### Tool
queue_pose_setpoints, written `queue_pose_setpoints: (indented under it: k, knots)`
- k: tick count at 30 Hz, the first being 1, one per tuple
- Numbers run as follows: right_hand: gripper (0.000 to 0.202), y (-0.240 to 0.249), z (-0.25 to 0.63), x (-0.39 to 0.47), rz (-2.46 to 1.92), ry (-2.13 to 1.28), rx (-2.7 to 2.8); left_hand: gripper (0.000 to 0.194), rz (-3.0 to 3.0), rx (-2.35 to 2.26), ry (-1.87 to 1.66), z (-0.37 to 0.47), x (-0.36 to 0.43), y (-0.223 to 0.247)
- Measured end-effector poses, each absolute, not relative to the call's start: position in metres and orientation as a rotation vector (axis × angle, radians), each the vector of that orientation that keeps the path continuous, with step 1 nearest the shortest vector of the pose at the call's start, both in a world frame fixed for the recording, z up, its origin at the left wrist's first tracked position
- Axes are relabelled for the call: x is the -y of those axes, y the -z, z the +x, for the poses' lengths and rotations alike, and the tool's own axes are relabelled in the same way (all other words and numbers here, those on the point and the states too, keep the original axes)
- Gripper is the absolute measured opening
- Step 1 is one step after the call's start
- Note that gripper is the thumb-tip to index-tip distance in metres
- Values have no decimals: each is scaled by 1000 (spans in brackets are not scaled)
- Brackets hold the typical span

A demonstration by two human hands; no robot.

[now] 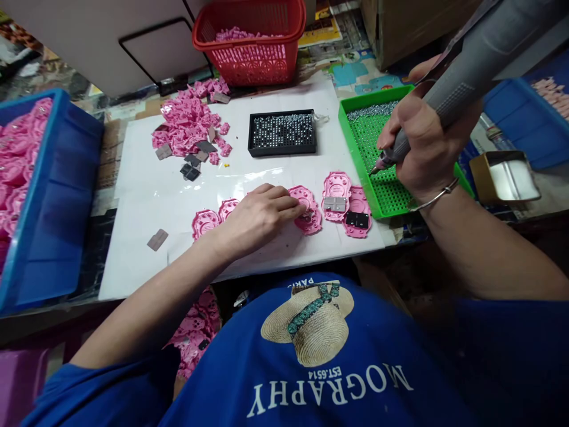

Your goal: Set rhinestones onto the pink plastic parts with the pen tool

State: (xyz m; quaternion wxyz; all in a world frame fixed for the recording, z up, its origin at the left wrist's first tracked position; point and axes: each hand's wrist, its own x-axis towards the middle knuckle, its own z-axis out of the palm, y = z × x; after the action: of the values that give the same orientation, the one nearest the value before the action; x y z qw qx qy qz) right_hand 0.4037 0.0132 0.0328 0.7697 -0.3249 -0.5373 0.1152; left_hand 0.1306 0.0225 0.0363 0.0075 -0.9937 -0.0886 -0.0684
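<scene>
Pink casing (pixel 315 218) near "MOGRAPHY" shirt (pixel 382 332)

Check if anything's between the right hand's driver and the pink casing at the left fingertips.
Yes, low down: the green tray rim, then the pink casing with a gray plate, lie between the driver in the right hand and the casing at the left hand. Nothing taller shows between.

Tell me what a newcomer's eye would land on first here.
Probably the large grey cylindrical handheld tool in the right hand, its tip at the green perforated plastic tray on the right. Next, perhaps the heap of small pink plastic parts at the back left of the white sheet, near the red plastic basket.
</scene>
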Motion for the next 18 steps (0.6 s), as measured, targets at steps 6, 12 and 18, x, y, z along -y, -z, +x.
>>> queue_pose_setpoints:
  k: [6, 12, 18]
  knots:
    - [32, -38, 400, -6, -728, -323, 1144, 23, -2764, 402, 430, 139, 8, -35]
    - [35, -34, 402, -9, -795, -322, 1131, 24, -2771, 594, 398, 146, 34, -18]
    - [48, -31, 407, -17, -845, -291, 1127, 27, -2808, 643, 641, 140, 34, -1]
